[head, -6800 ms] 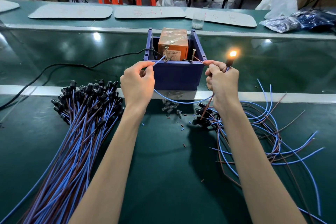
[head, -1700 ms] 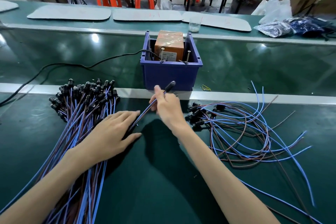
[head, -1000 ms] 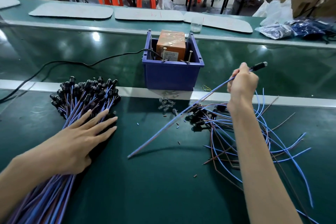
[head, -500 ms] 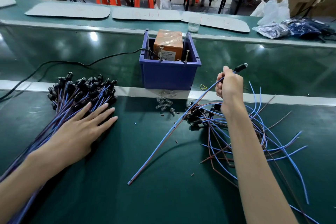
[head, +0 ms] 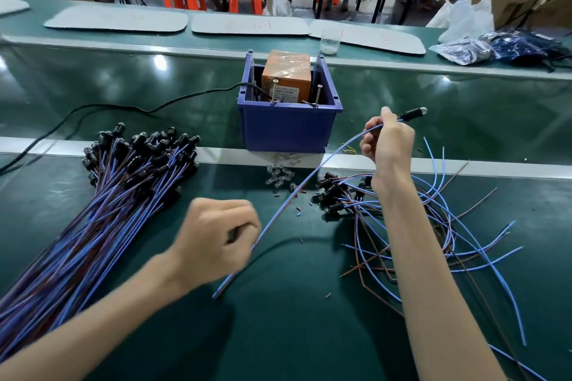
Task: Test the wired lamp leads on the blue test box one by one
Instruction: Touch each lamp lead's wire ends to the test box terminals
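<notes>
The blue test box stands on the belt's edge rail, holding an orange block and two upright metal pins at its front rim. My right hand grips one lamp lead just behind its black lamp head, to the right of the box; the lamp is unlit. The lead's blue and brown wires slope down left to my left hand, whose curled fingers close on them near their free ends. The hand is blurred.
A large bundle of leads lies at the left. A loose tangle of leads lies under my right arm. Small clear bulbs sit before the box. A black cable runs left from the box. Bags lie far right.
My left hand left the bundle, moved right and curled onto the lead's wires. My right hand holds the lamp head up at about the same place.
</notes>
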